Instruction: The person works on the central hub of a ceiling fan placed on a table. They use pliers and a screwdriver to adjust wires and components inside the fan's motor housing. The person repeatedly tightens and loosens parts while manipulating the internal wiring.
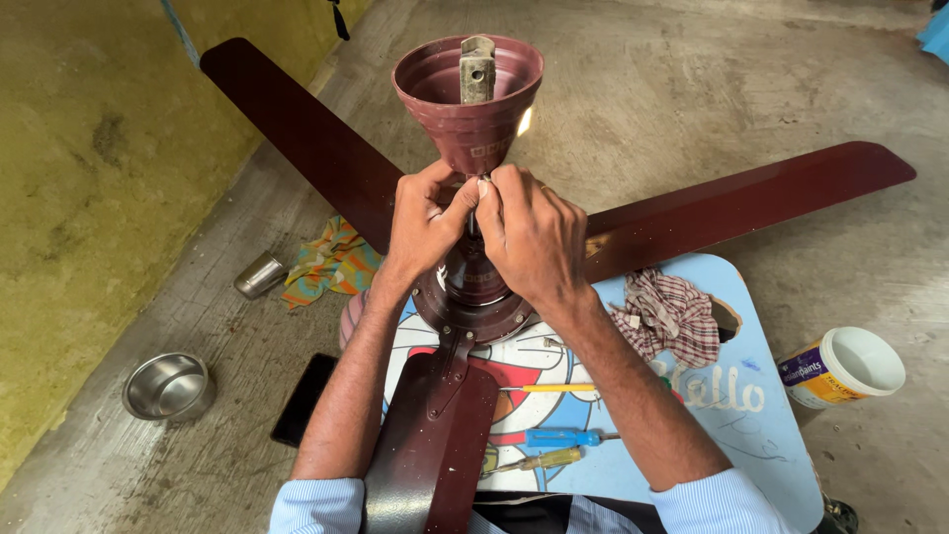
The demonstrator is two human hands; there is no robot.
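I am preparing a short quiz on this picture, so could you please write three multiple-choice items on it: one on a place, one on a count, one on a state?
1. Where do the screwdrivers lie?
A. on the blue table
B. in the steel bowl
C. on the checked cloth

2. How many fan blades show?
A. two
B. three
C. five

3. How does the white tub stand?
A. lidded
B. tipped on its side
C. upright and open

Answers:
1 A, they lie on the tabletop between the forearms.
2 B, two blades spread over the floor and one points toward the person.
3 C, its open mouth faces up.

The left hand and right hand both pinch the rod under the fan's maroon cup.
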